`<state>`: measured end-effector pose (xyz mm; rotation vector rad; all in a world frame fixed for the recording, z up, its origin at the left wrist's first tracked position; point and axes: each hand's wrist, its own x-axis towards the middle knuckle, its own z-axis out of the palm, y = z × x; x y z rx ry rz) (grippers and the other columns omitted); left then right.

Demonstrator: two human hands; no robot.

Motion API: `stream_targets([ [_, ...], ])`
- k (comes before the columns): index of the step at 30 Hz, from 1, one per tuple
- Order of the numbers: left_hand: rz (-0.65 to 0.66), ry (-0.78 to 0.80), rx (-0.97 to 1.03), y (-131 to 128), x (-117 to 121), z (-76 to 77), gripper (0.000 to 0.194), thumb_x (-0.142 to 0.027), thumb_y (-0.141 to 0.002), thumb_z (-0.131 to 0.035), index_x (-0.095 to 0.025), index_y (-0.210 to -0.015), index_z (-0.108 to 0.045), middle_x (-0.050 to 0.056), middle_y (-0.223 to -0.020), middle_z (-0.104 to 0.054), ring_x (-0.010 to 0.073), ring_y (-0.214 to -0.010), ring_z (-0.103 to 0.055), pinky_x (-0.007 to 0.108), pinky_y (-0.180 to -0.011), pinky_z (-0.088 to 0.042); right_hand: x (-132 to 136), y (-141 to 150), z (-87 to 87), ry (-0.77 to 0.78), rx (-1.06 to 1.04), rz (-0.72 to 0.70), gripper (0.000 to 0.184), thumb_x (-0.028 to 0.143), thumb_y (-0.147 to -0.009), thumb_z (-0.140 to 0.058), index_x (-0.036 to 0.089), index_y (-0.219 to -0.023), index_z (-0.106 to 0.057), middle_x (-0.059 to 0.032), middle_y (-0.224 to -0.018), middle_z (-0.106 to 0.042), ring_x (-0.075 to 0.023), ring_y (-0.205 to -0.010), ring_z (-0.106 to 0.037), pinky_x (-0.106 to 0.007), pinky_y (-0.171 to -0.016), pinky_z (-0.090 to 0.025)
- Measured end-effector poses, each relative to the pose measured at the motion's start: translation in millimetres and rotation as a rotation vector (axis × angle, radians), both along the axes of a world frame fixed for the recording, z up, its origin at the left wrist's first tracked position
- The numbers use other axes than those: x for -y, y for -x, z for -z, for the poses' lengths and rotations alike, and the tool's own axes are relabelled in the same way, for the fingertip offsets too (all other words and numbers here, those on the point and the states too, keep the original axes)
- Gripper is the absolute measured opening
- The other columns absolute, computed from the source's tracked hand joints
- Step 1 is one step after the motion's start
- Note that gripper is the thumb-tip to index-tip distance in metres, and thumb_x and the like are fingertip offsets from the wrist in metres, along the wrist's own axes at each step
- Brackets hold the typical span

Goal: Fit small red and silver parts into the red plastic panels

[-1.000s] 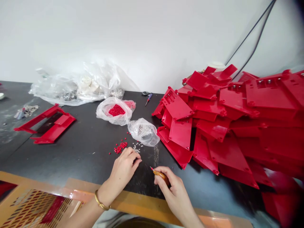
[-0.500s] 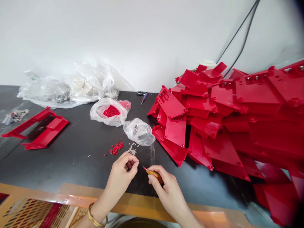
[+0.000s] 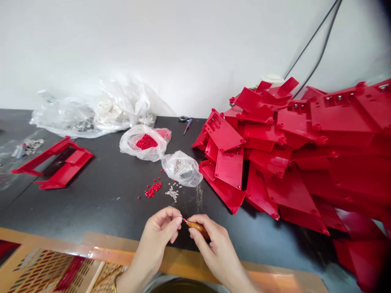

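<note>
My left hand [image 3: 160, 232] is pinched shut at the red tip of a slim tool with a wooden handle [image 3: 197, 228]. Anything between those fingertips is too small to see. My right hand [image 3: 212, 248] grips the wooden handle, and the two hands nearly touch. Just beyond them on the black table [image 3: 100, 211] lie a scatter of small red beads [image 3: 152, 189] and a small cluster of tiny silver rings [image 3: 172, 193]. Two clear plastic bags sit behind these, one with red beads [image 3: 146, 142] and one with silver pieces [image 3: 177, 166].
A large heap of red plastic panels [image 3: 275, 150] fills the right side of the table. A red plastic frame [image 3: 53, 165] lies at left, with crumpled plastic bags [image 3: 91, 114] behind it. A small screwdriver [image 3: 188, 126] lies near the wall, and an orange crate [image 3: 51, 264] sits at the front left.
My hands have moved closer together, and my left fingertips now meet the tool's red tip. The whole view has shifted slightly, and the bangle on my left wrist has dropped nearly out of the picture.
</note>
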<state>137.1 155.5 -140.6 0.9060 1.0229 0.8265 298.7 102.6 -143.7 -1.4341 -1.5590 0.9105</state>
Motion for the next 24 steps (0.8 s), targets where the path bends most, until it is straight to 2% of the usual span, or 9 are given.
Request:
stream_targets([
  [5,0.066,-0.146,-0.170,4,-3,-5.8,0.014,-0.028,-0.081,-0.068,-0.017,-0.074,-0.063,-0.003,-0.072,-0.053,0.0059,-0.054,-0.039,0.019,-0.050,-0.032,3,-3,8.8,-0.126,0.140,-0.047,0.017,0.021,-0.099,-0.048,0.022,-0.110,-0.060,-0.0042,-0.093,-0.068,-0.0163,-0.079,-0.065,-0.026,-0.074,-0.048],
  [10,0.120,-0.195,-0.233,7,-4,-8.6,0.010,-0.025,-0.078,-0.067,-0.017,-0.073,-0.063,-0.003,-0.065,-0.053,0.0098,-0.057,-0.046,0.021,-0.053,-0.038,3,3,4.3,0.061,-0.122,-0.034,0.012,0.027,-0.097,-0.050,0.022,-0.099,-0.062,-0.0004,-0.081,-0.067,-0.0137,-0.070,-0.062,-0.022,-0.065,-0.047],
  [14,0.101,-0.314,-0.362,10,-13,-8.5,0.009,-0.025,-0.080,-0.063,-0.019,-0.085,-0.067,-0.001,-0.072,-0.060,0.0131,-0.066,-0.055,0.024,-0.064,-0.046,4,2,3.1,0.117,-0.289,-0.002,0.022,0.038,-0.100,-0.046,0.021,-0.102,-0.060,-0.0004,-0.075,-0.064,-0.0129,-0.065,-0.057,-0.022,-0.057,-0.044],
  [16,0.066,-0.436,-0.473,10,-20,-18.5,0.011,-0.026,-0.085,-0.058,-0.020,-0.089,-0.066,0.000,-0.078,-0.064,0.0143,-0.069,-0.059,0.025,-0.066,-0.047,5,-3,4.6,0.103,-0.319,0.023,0.026,0.041,-0.100,-0.046,0.020,-0.104,-0.060,-0.0007,-0.075,-0.062,-0.0122,-0.063,-0.054,-0.022,-0.055,-0.042],
  [20,0.077,-0.756,-0.645,-2,-33,-57.5,0.012,-0.025,-0.090,-0.053,-0.023,-0.088,-0.065,-0.001,-0.076,-0.065,0.0141,-0.068,-0.060,0.024,-0.064,-0.047,9,-16,6.1,0.096,-0.354,0.080,0.028,0.045,-0.100,-0.047,0.020,-0.102,-0.059,0.0007,-0.073,-0.059,-0.0103,-0.058,-0.047,-0.021,-0.054,-0.039],
  [22,0.156,-0.905,-0.672,-18,-38,-74.2,0.012,-0.022,-0.090,-0.053,-0.024,-0.088,-0.064,-0.002,-0.077,-0.066,0.0135,-0.066,-0.059,0.024,-0.063,-0.047,13,-21,6.9,0.097,-0.390,0.124,0.030,0.048,-0.098,-0.049,0.020,-0.102,-0.059,0.0012,-0.072,-0.058,-0.0098,-0.056,-0.044,-0.021,-0.052,-0.037],
  [24,0.285,-1.001,-0.674,-43,-44,-82.8,0.012,-0.019,-0.090,-0.052,-0.024,-0.089,-0.063,-0.001,-0.081,-0.067,0.0138,-0.066,-0.060,0.025,-0.064,-0.048,18,-26,10.0,0.090,-0.434,0.167,0.034,0.053,-0.097,-0.050,0.020,-0.101,-0.058,0.0013,-0.071,-0.056,-0.0093,-0.055,-0.042,-0.021,-0.050,-0.035],
])
